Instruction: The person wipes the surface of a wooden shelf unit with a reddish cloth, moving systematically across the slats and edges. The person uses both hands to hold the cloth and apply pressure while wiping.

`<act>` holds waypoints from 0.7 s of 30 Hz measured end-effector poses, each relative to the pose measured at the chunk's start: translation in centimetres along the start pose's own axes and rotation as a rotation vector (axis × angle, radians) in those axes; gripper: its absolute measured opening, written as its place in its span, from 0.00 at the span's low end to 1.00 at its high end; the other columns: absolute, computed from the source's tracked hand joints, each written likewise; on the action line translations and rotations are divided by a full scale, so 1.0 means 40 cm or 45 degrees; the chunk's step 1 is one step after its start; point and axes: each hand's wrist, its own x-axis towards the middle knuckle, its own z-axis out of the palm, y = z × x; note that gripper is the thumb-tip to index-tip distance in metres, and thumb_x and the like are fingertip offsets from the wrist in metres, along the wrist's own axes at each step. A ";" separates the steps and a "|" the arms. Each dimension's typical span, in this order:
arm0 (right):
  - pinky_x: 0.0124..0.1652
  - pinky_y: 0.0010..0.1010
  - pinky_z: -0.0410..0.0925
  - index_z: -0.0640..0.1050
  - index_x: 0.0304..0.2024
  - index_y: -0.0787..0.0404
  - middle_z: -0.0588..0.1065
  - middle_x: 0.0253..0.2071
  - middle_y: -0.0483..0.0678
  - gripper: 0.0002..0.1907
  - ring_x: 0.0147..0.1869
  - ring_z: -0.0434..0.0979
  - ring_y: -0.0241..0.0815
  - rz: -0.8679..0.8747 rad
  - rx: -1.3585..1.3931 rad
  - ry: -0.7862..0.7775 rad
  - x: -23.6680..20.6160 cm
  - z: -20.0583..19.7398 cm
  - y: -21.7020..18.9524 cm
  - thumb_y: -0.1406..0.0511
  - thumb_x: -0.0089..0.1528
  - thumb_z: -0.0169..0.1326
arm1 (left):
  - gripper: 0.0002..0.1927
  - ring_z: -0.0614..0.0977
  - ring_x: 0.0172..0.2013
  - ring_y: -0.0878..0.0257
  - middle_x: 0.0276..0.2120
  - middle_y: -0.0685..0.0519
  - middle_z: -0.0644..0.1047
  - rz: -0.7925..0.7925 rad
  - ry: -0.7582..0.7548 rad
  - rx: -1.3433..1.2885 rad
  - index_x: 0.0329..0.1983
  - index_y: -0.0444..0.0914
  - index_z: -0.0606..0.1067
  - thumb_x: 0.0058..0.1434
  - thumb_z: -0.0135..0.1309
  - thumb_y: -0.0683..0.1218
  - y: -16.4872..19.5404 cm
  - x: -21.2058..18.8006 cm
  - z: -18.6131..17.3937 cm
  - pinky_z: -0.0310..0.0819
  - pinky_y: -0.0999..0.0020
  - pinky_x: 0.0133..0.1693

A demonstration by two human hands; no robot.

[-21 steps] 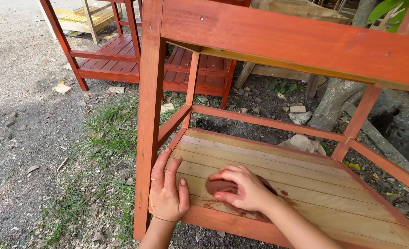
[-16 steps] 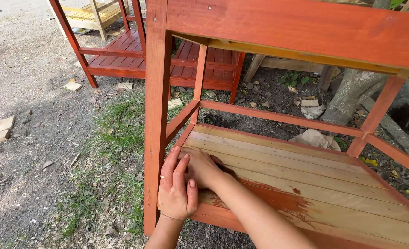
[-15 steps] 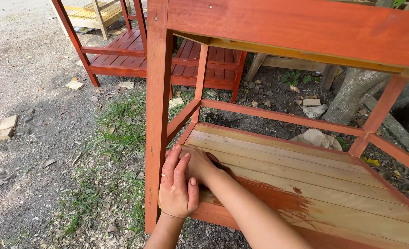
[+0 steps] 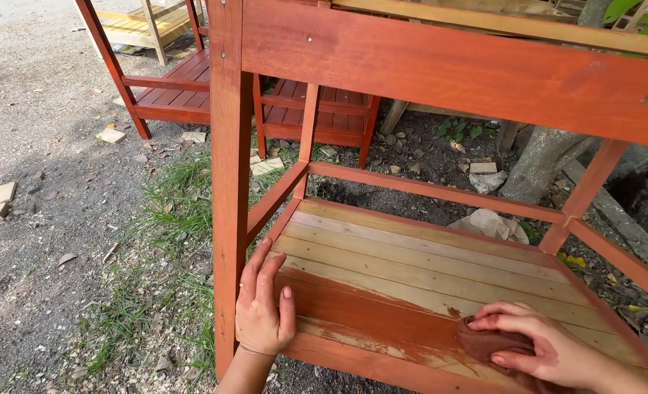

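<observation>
- Left hand [image 4: 264, 306] at 7 o'clock: flat, fingers together, palm pressed on the front corner of the slatted wooden lower shelf [image 4: 441, 263], just beside the red-brown stained front leg post [image 4: 229, 182]. Holds nothing, braces only.
- Right hand [image 4: 539, 349] at 5 o'clock: fingers curled down, pressing a dark red-brown stain-soaked rag [image 4: 495, 341] onto the shelf's front slats. Fingers stained the same colour.
- Step in hand, by my read: wiping stain over the shelf. Front rail and nearest two slats are mostly red-brown, patchy at the front edge; slats behind are bare pale wood.
- Next move would call for even strokes along the grain, working toward 12 o'clock, and a re-pass over the streaky front edge.
- Table frame, meaning top rail [image 4: 470, 73] and back rails, already coloured.
- Far, 11 to 12 o'clock: two more red-brown stained slatted stands [image 4: 185, 84] on gravel, and an unstained pale one [image 4: 137, 22] behind.
</observation>
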 end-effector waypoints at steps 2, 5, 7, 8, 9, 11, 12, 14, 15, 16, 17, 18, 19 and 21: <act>0.61 0.42 0.64 0.84 0.54 0.57 0.75 0.58 0.48 0.27 0.64 0.70 0.47 0.030 0.047 0.005 0.009 0.011 -0.002 0.65 0.51 0.69 | 0.21 0.73 0.64 0.42 0.67 0.39 0.67 0.019 0.007 -0.001 0.60 0.35 0.71 0.64 0.45 0.43 0.006 0.005 -0.002 0.70 0.53 0.61; 0.59 0.41 0.67 0.83 0.51 0.60 0.75 0.54 0.49 0.24 0.62 0.72 0.48 -0.179 0.069 0.042 0.115 0.066 -0.050 0.65 0.51 0.69 | 0.21 0.72 0.65 0.41 0.67 0.39 0.67 0.056 0.025 -0.015 0.60 0.35 0.70 0.65 0.44 0.43 -0.012 0.009 0.013 0.69 0.52 0.63; 0.60 0.40 0.67 0.82 0.49 0.61 0.81 0.52 0.49 0.24 0.60 0.74 0.49 -0.375 0.027 0.068 0.214 0.120 -0.115 0.65 0.50 0.68 | 0.21 0.71 0.65 0.40 0.67 0.37 0.65 0.075 0.068 -0.019 0.61 0.35 0.70 0.65 0.44 0.43 -0.019 -0.004 0.017 0.68 0.51 0.64; 0.59 0.40 0.67 0.82 0.48 0.60 0.81 0.51 0.49 0.23 0.59 0.77 0.48 -0.432 0.045 0.065 0.269 0.155 -0.151 0.65 0.50 0.68 | 0.21 0.71 0.65 0.40 0.67 0.37 0.64 0.091 0.102 -0.017 0.61 0.35 0.69 0.65 0.44 0.44 -0.026 -0.015 0.018 0.68 0.51 0.63; 0.58 0.39 0.66 0.83 0.47 0.60 0.82 0.51 0.49 0.22 0.58 0.80 0.48 -0.488 0.061 0.063 0.329 0.182 -0.188 0.65 0.50 0.68 | 0.21 0.70 0.64 0.40 0.66 0.36 0.63 0.107 0.138 -0.017 0.61 0.35 0.69 0.65 0.44 0.44 -0.035 -0.022 0.025 0.68 0.51 0.63; 0.57 0.39 0.67 0.84 0.45 0.59 0.82 0.48 0.48 0.21 0.56 0.80 0.48 -0.677 0.053 0.120 0.446 0.233 -0.261 0.64 0.49 0.69 | 0.20 0.69 0.60 0.45 0.61 0.39 0.61 0.115 0.234 -0.050 0.60 0.37 0.68 0.66 0.46 0.48 -0.054 -0.036 0.045 0.68 0.52 0.62; 0.56 0.40 0.68 0.84 0.45 0.58 0.82 0.47 0.47 0.20 0.56 0.81 0.47 -0.732 0.079 0.148 0.502 0.257 -0.297 0.64 0.50 0.68 | 0.20 0.68 0.58 0.47 0.58 0.41 0.59 0.122 0.283 -0.069 0.59 0.38 0.67 0.66 0.47 0.49 -0.062 -0.045 0.053 0.68 0.53 0.61; 0.53 0.40 0.72 0.84 0.44 0.55 0.82 0.46 0.45 0.17 0.53 0.82 0.46 -0.733 0.115 0.195 0.604 0.311 -0.367 0.63 0.52 0.66 | 0.19 0.66 0.56 0.49 0.55 0.44 0.59 0.138 0.321 0.002 0.56 0.40 0.67 0.64 0.48 0.51 -0.078 -0.063 0.061 0.63 0.52 0.61; 0.51 0.40 0.75 0.84 0.43 0.53 0.81 0.44 0.44 0.15 0.51 0.82 0.46 -0.681 0.127 0.209 0.658 0.335 -0.396 0.61 0.53 0.63 | 0.19 0.65 0.55 0.50 0.53 0.46 0.59 0.146 0.340 0.040 0.54 0.41 0.66 0.63 0.48 0.53 -0.088 -0.066 0.064 0.61 0.52 0.60; 0.49 0.42 0.74 0.83 0.42 0.53 0.80 0.43 0.44 0.16 0.51 0.81 0.48 -0.618 0.051 0.260 0.701 0.363 -0.425 0.60 0.51 0.63 | 0.19 0.65 0.55 0.51 0.53 0.46 0.60 0.157 0.347 0.051 0.54 0.41 0.66 0.63 0.48 0.53 -0.096 -0.073 0.063 0.61 0.51 0.60; 0.47 0.44 0.74 0.83 0.41 0.53 0.80 0.42 0.44 0.17 0.50 0.80 0.50 -0.554 -0.024 0.310 0.737 0.382 -0.450 0.59 0.50 0.62 | 0.20 0.65 0.55 0.52 0.53 0.46 0.60 0.169 0.353 0.063 0.53 0.41 0.66 0.62 0.48 0.54 -0.101 -0.075 0.060 0.60 0.51 0.60; 0.47 0.45 0.73 0.83 0.40 0.53 0.80 0.42 0.44 0.15 0.50 0.79 0.52 -0.477 -0.118 0.307 0.769 0.400 -0.466 0.59 0.50 0.62 | 0.20 0.65 0.55 0.53 0.53 0.47 0.60 0.180 0.359 0.074 0.53 0.41 0.66 0.61 0.48 0.54 -0.109 -0.076 0.060 0.59 0.51 0.60; 0.48 0.46 0.71 0.83 0.39 0.53 0.79 0.42 0.44 0.14 0.50 0.77 0.53 -0.395 -0.210 0.298 0.784 0.411 -0.478 0.58 0.51 0.63 | 0.20 0.64 0.56 0.53 0.54 0.46 0.59 0.170 0.373 0.071 0.54 0.41 0.66 0.62 0.47 0.54 -0.109 -0.075 0.059 0.59 0.51 0.61; 0.50 0.46 0.69 0.83 0.38 0.53 0.79 0.44 0.44 0.13 0.51 0.76 0.54 -0.386 -0.262 0.272 0.783 0.415 -0.481 0.58 0.52 0.63 | 0.20 0.63 0.58 0.53 0.56 0.45 0.58 0.133 0.405 0.055 0.55 0.40 0.64 0.65 0.47 0.53 -0.108 -0.072 0.058 0.60 0.50 0.63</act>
